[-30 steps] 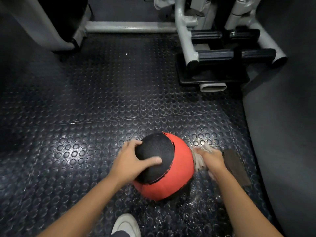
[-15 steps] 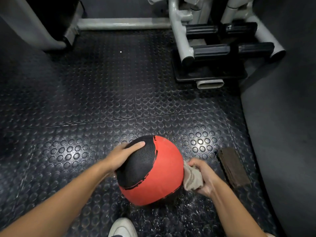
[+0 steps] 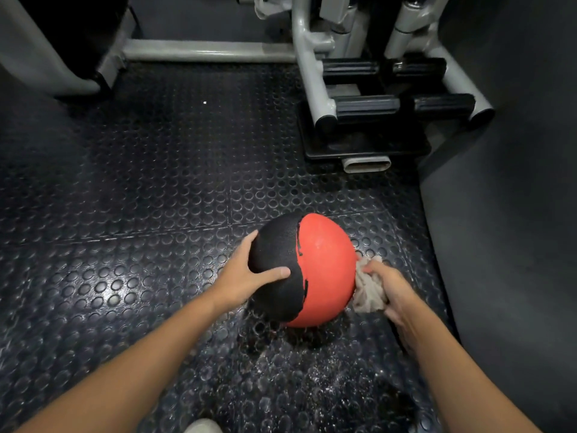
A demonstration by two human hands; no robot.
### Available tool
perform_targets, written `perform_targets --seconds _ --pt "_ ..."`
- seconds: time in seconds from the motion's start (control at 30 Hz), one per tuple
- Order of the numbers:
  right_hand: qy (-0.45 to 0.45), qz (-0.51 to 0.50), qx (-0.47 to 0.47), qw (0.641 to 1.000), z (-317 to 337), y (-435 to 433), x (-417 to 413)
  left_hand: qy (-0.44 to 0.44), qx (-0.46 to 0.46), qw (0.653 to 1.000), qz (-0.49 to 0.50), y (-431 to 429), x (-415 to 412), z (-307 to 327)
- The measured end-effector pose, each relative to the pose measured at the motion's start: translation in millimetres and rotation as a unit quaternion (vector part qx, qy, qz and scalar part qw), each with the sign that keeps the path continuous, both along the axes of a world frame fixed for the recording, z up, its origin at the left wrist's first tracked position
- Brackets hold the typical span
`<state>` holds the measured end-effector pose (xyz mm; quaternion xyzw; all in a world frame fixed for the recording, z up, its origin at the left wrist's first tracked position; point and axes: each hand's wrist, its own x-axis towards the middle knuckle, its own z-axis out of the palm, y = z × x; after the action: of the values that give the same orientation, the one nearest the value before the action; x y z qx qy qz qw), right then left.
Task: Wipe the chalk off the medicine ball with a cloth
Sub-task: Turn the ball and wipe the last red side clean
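Two things matter for this wipe, I reckon: brace the ball so it can't roll, and put real pressure behind the cloth. The medicine ball (image 3: 324,270) is down on the studded rubber floor (image 3: 150,189), toward its right side near the dark padded edge. The gym machine frame (image 3: 307,76) is well beyond it.

The cloth (image 3: 368,292) is bunched against the ball's right flank, on the red panel. I'd drag it in overlapping strokes, turn the ball to a fresh patch after each pass, and refold the cloth once it loads up. Pale dust speckles the floor close by, so don't roll a clean side into it.

Left grip (image 3: 245,278): fingers spread wide over the black panel, thumb laid across the near side, steadying the ball. Right grip (image 3: 395,293): fingers curled round the wadded cloth, pressing it to the ball.
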<state>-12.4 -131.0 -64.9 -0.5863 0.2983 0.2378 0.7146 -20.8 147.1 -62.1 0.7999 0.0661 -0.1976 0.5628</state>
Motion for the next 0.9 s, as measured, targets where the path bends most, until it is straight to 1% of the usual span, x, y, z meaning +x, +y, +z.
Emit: perform_targets --seconds 0.07,0.1,0.17,0.2,0.27,0.3,0.33,0.4,0.43,0.47,0.5,0.53,0.6,0.63,0.67,0.7,0.73,0.77,0.8,0.9 --pt "-0.007 0.024 -0.038 0.999 -1.0 -2.1 -8.0 -0.056 0.115 0.990 -0.056 -5.4 1.1 8.3" --pt "-0.013 0.042 -0.057 0.997 0.7 -1.4 -12.8 -0.084 0.154 0.981 -0.079 -7.7 0.7 11.6" --pt "-0.035 0.052 -0.113 0.992 5.6 1.1 -19.7 -0.114 0.183 0.972 -0.098 -7.5 -1.1 15.9" --pt "-0.060 0.030 -0.143 0.987 11.5 2.9 -21.6 -0.116 0.186 0.971 -0.098 -5.1 -2.1 15.7" --pt "-0.137 -0.024 -0.200 0.970 27.2 11.7 -23.3 -0.115 0.189 0.970 -0.095 -1.1 -4.8 15.1" --pt "-0.182 -0.020 -0.238 0.954 36.4 21.2 -24.1 -0.116 0.193 0.970 -0.095 -1.2 -6.4 15.6" --pt "-0.230 0.011 -0.280 0.932 45.4 34.0 -25.3 -0.119 0.196 0.969 -0.094 -2.9 -7.9 15.5" --pt "-0.332 0.104 -0.346 0.871 53.8 60.7 -29.5 -0.133 0.204 0.966 -0.092 -8.9 -9.6 16.4" --pt "-0.380 0.147 -0.365 0.837 51.4 71.1 -30.9 -0.138 0.208 0.964 -0.092 -11.5 -9.0 17.4" --pt "-0.414 0.181 -0.373 0.810 45.1 76.0 -30.0 -0.137 0.210 0.964 -0.092 -13.4 -7.5 18.6" --pt "-0.434 0.199 -0.371 0.797 40.4 77.9 -26.0 -0.133 0.211 0.964 -0.093 -14.4 -6.0 20.3" --pt "-0.450 0.200 -0.366 0.790 36.3 76.8 -19.0 -0.129 0.211 0.965 -0.092 -14.7 -4.1 22.2" --pt "-0.458 0.170 -0.387 0.782 36.5 73.9 -0.8 -0.123 0.212 0.966 -0.083 -15.5 -0.8 25.2" --pt "-0.438 0.144 -0.413 0.786 36.6 71.5 11.7 -0.120 0.214 0.966 -0.081 -16.7 -0.6 26.1" --pt "-0.399 0.124 -0.431 0.799 37.1 67.4 27.5 -0.119 0.219 0.965 -0.080 -18.0 -1.3 25.6" --pt "-0.339 0.113 -0.435 0.827 39.9 62.8 43.0 -0.120 0.226 0.963 -0.082 -19.3 -3.2 24.6" --pt "-0.283 0.107 -0.415 0.858 42.5 59.5 54.8 -0.123 0.234 0.961 -0.085 -20.7 -5.8 23.1" --pt "-0.243 0.107 -0.393 0.880 44.2 56.9 62.4 -0.125 0.241 0.959 -0.086 -22.3 -8.2 22.0" --pt "-0.231 0.118 -0.391 0.883 45.1 55.9 65.6 -0.127 0.245 0.957 -0.084 -23.4 -9.9 20.6" --pt "-0.286 0.160 -0.428 0.842 53.1 65.4 45.8 -0.130 0.252 0.956 -0.072 -25.4 -9.5 19.5"
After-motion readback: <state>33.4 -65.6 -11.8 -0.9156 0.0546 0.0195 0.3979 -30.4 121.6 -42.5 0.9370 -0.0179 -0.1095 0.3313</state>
